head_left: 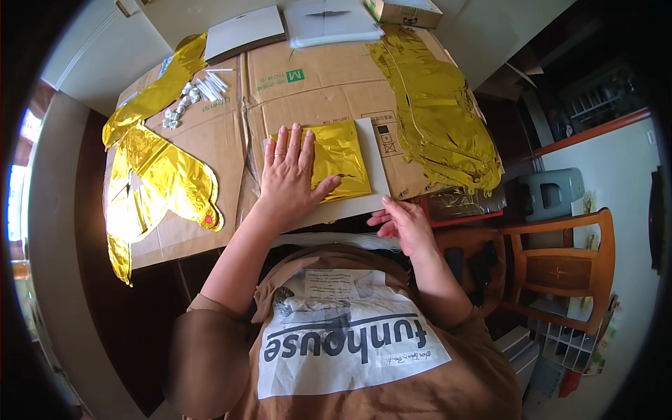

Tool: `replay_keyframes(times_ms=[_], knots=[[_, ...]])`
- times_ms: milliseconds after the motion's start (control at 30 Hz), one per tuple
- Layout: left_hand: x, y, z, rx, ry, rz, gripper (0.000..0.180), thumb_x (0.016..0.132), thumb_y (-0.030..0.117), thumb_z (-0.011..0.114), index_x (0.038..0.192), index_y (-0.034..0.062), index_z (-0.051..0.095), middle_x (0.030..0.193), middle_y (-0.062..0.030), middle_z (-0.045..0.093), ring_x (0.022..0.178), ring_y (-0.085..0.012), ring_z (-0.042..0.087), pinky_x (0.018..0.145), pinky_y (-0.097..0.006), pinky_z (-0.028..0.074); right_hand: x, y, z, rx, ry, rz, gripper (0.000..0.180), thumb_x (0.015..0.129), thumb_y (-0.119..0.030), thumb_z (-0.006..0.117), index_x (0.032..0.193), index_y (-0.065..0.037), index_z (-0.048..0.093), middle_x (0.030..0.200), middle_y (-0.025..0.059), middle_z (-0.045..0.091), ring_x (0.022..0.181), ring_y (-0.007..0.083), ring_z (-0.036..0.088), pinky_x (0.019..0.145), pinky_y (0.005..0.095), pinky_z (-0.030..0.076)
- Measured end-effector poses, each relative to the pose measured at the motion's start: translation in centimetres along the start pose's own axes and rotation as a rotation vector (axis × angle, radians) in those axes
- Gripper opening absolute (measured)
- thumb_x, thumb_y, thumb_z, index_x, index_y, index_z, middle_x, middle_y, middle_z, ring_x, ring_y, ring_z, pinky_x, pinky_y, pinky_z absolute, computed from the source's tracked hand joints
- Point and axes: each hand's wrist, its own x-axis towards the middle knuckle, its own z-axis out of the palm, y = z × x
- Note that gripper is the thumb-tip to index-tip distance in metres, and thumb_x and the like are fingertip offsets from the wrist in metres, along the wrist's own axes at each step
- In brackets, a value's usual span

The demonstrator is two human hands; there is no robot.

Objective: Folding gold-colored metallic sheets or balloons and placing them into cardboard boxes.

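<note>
My left hand (288, 175) lies flat, fingers spread, on a folded gold foil balloon (343, 157) and presses it onto a white card (374, 164). That card rests on flattened brown cardboard (315, 84) covering the table. My right hand (402, 220) hovers at the near right corner of the white card, fingers loosely curled, holding nothing that I can see.
Unfolded gold foil balloons lie at the left (157, 185) and at the right (437, 119). Several small white plastic pieces (192, 94) sit at the far left. White and grey sheets (329, 21) and a small box (406, 10) lie at the far edge. A wooden chair (560, 266) stands to my right.
</note>
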Motion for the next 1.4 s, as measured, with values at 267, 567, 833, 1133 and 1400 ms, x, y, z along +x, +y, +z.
replay_keyframes(times_ms=[267,567,833,1133,1400], knots=[[0.1,-0.3,0.5,0.003,-0.003,-0.003,0.102,0.095,0.077,0.041,0.160,-0.0005,0.030,0.166,-0.0264,0.026,0.157,-0.0427,0.016,0.127,-0.053,0.009,-1.7,0.3,-0.7,0.068,0.159,-0.141,0.032,0.099,-0.033,0.067,0.096,-0.001,0.072,0.082,0.0124,0.077,0.059,0.0125,0.069,0.054,0.0238,0.048],[0.4,-0.2,0.3,-0.019,-0.011,0.000,0.100,0.095,0.077,0.041,0.158,-0.0007,0.034,0.166,-0.0258,0.027,0.157,-0.0418,0.016,0.127,-0.052,0.008,-1.5,-4.1,-4.8,-0.094,-0.059,-0.032,0.022,0.101,-0.024,0.064,0.101,-0.003,0.068,0.082,0.0088,0.074,0.062,0.0127,0.070,0.056,0.0235,0.051],[0.2,-0.6,-0.1,-0.120,-0.004,-0.024,0.100,0.095,0.075,0.043,0.160,0.0011,0.030,0.167,-0.0255,0.026,0.158,-0.0415,0.015,0.127,-0.052,0.007,-2.9,-11.6,-12.3,-0.358,0.371,-0.406,0.020,0.104,-0.018,0.059,0.102,-0.001,0.070,0.083,0.0074,0.074,0.063,0.0077,0.066,0.056,0.0206,0.046],[0.1,-0.7,0.1,-0.171,0.027,-0.013,0.102,0.094,0.074,0.048,0.162,0.0021,0.024,0.168,-0.0250,0.021,0.158,-0.0415,0.011,0.127,-0.052,0.006,9.4,-11.8,-5.3,-0.322,0.300,-0.399,0.025,0.101,-0.018,0.067,0.115,0.002,0.071,0.085,0.0086,0.073,0.062,0.0100,0.068,0.051,0.0220,0.048],[-0.5,-1.0,0.1,-0.212,0.080,-0.049,0.103,0.093,0.070,0.054,0.163,0.0014,0.022,0.168,-0.0255,0.021,0.158,-0.0418,0.013,0.128,-0.052,0.007,7.5,-13.4,-0.2,-0.975,-0.372,-0.060,0.029,0.096,-0.026,0.072,0.078,-0.004,0.070,0.064,0.0020,0.064,0.048,0.0066,0.051,0.044,0.0247,0.040]])
